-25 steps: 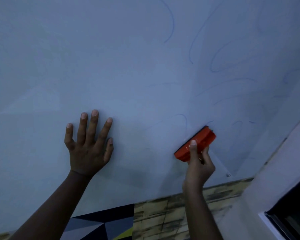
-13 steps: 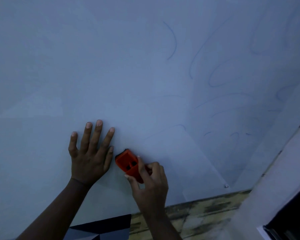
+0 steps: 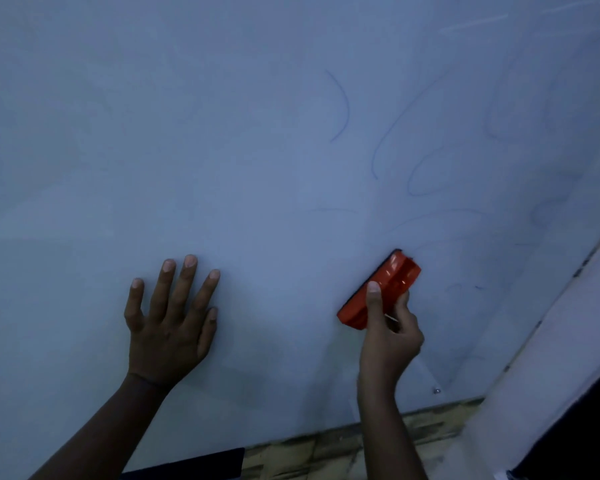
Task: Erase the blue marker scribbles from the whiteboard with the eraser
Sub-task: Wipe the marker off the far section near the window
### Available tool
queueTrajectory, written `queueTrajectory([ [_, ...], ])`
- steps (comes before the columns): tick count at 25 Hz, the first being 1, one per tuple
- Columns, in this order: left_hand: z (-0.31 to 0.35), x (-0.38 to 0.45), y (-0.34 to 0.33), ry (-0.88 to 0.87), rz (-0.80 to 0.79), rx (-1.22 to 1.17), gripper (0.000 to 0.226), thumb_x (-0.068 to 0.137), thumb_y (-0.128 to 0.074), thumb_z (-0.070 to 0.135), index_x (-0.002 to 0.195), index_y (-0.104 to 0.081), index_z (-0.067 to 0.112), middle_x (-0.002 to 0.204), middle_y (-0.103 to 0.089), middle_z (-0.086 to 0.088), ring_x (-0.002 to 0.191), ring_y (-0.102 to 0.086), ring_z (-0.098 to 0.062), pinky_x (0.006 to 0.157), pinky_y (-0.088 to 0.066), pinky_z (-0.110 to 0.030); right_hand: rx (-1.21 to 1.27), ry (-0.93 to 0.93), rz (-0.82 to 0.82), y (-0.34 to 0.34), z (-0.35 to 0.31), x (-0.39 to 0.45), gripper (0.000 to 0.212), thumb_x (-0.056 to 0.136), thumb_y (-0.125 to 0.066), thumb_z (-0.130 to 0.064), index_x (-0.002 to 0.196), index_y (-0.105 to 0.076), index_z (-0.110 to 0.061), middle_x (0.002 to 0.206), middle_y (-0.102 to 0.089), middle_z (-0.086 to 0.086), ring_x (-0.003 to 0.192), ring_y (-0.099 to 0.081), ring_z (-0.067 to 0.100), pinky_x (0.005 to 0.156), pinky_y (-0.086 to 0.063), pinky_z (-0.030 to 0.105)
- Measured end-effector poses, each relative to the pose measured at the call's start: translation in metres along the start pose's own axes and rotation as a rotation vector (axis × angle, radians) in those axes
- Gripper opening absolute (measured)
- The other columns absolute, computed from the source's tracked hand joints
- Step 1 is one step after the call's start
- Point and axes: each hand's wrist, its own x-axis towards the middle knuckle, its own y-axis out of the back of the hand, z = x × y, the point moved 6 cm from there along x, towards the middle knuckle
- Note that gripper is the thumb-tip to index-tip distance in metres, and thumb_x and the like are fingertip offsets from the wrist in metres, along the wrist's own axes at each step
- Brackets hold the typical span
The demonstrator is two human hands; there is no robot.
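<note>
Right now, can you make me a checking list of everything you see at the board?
Surface: whiteboard, bluish in dim light, left part wiped.
Job's things: orange eraser tilted against the board; blue scribbles remain on the upper right.
Clutter: nothing seen.
Hands: left hand flat on the board, fingers spread; right hand grips the eraser's lower end.
Cables: nothing seen.
Surroundings: patterned floor below, small screw near the board's lower corner, pale wall at right.
</note>
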Motion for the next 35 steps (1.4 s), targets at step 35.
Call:
queueTrajectory([
  [35,-0.087,0.205,0.044,0.231,0.051,-0.027,0.065,0.113,-0.034,0.044,0.17,-0.017,0.017,0.177,-0.01,-0.016,0.165,-0.007,-0.033,0.13,-0.003,-0.06,-0.398,1.108,-0.282,-0.135,-0.211,-0.085,0.066,0.085,-0.068,-0.065,0.132,-0.066,-0.019,0.089,-0.051,0.001,0.077,-0.052,0.018,0.056,-0.051,0.034],
])
